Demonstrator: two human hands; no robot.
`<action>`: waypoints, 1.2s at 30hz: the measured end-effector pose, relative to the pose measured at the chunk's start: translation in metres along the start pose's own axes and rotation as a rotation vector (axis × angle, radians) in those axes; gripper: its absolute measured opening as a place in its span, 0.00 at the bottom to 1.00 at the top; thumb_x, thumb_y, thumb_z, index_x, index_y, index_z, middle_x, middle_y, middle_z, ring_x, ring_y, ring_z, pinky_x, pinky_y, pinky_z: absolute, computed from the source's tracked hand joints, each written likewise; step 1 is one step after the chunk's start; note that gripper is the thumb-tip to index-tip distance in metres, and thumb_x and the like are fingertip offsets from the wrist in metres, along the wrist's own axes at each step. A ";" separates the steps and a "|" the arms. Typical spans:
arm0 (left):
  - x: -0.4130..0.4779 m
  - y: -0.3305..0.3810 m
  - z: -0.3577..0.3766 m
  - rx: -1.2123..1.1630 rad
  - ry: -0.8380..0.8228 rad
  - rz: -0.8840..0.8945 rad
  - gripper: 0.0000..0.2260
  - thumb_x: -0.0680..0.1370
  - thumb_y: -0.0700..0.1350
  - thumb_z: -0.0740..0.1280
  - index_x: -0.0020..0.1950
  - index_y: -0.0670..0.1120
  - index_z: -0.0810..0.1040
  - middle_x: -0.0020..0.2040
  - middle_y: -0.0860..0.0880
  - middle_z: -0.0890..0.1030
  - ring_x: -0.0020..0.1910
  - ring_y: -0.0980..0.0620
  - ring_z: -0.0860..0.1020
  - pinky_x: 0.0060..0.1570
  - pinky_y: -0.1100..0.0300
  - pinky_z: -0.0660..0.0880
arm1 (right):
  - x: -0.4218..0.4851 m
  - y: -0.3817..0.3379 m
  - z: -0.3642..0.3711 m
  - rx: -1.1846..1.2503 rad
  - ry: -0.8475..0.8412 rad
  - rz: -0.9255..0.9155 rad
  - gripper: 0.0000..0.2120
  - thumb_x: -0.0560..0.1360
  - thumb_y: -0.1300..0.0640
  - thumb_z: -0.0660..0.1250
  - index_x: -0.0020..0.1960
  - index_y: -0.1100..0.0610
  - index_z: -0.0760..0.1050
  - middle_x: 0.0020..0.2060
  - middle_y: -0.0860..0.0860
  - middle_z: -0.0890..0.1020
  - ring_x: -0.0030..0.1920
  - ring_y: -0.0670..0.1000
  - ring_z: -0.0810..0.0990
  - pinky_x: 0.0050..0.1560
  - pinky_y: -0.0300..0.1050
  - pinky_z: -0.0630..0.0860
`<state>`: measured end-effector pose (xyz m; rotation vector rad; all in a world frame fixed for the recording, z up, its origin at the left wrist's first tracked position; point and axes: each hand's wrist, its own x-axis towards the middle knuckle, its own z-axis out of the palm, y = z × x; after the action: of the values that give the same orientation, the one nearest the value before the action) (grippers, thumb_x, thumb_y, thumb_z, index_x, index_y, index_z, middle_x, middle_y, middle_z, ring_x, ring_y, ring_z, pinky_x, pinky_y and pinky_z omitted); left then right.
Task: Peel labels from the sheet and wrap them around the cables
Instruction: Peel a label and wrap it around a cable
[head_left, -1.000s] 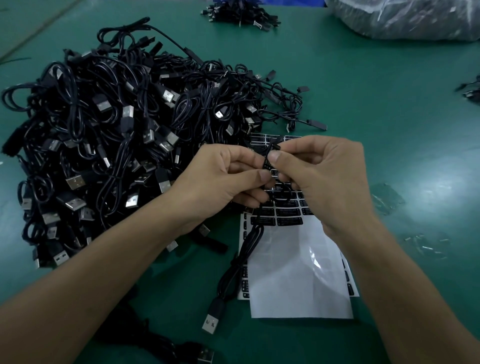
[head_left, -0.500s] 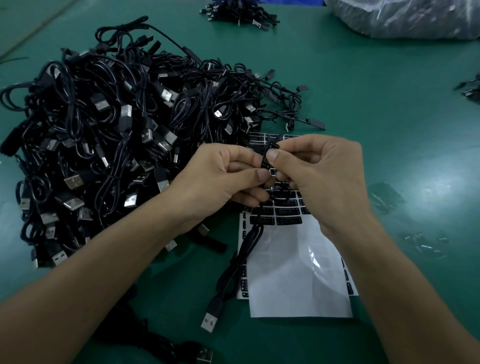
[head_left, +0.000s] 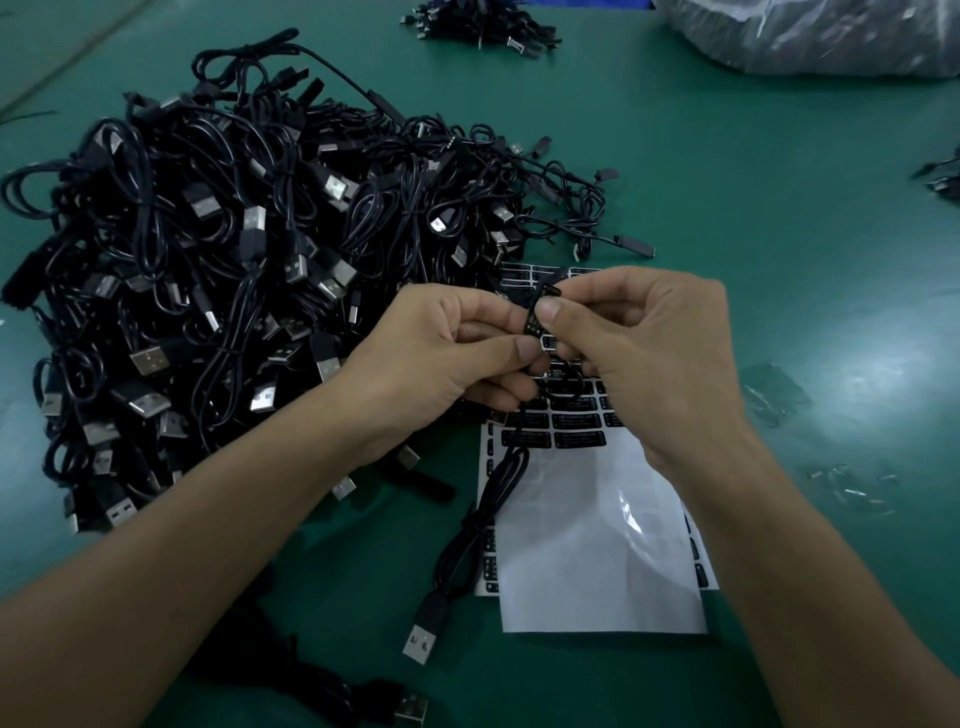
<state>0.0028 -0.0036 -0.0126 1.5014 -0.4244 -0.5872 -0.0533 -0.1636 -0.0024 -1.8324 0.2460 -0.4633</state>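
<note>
Cable (head_left: 488, 514) up off the tabletop (head_left: 779, 208), caught between both grips right above the far half of the sheet (head_left: 597, 545). Left grip (head_left: 431, 353) is narrow, thumb and forefinger pinched on the cable. Right grip (head_left: 649, 353) is narrow too, thumb pressed onto a black label (head_left: 534, 323) that lies against the cable. That label sits exactly where the two grips meet, touching both. Its long axis runs away from the person with a slight tilt, close to the line of the cable's held end. How far round it has gone, fingers hide.

Below the pinch the cable drops toward the person and loops along the sheet's left edge. It ends in a plug (head_left: 422, 636) flat on the tabletop, nearer the person than either grip.

Looks like the wrap itself is the step in hand. The right thumb is on the label, so that side is best placed to roll the flap over while the left steadies the cable. Risk, I'd say, is the flap closing skewed.

Rows of unpeeled labels wait directly beneath the grips. The big pile (head_left: 234, 260) lies left of the left grip, and a bag (head_left: 805, 36) sits well beyond the right.
</note>
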 end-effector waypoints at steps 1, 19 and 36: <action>0.000 0.000 0.000 -0.002 0.000 0.001 0.08 0.72 0.43 0.73 0.49 0.42 0.83 0.41 0.44 0.86 0.34 0.54 0.84 0.34 0.65 0.79 | 0.000 0.000 0.000 -0.001 -0.002 0.001 0.07 0.71 0.57 0.79 0.39 0.49 0.82 0.31 0.46 0.85 0.30 0.44 0.82 0.34 0.35 0.74; 0.001 -0.001 0.001 -0.018 0.018 0.001 0.12 0.69 0.44 0.73 0.50 0.41 0.82 0.40 0.44 0.86 0.33 0.54 0.84 0.33 0.65 0.79 | 0.001 -0.001 -0.001 0.009 -0.029 -0.001 0.08 0.71 0.58 0.78 0.39 0.48 0.81 0.30 0.45 0.84 0.30 0.43 0.82 0.33 0.32 0.74; 0.001 -0.001 0.002 -0.004 0.032 0.010 0.13 0.69 0.43 0.73 0.50 0.40 0.81 0.39 0.44 0.86 0.33 0.53 0.84 0.33 0.64 0.80 | 0.001 0.001 -0.002 0.047 -0.065 0.000 0.07 0.72 0.59 0.77 0.40 0.49 0.82 0.30 0.44 0.83 0.30 0.42 0.80 0.33 0.32 0.74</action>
<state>0.0022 -0.0053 -0.0133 1.5021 -0.4054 -0.5548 -0.0527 -0.1662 -0.0029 -1.7987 0.1892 -0.4053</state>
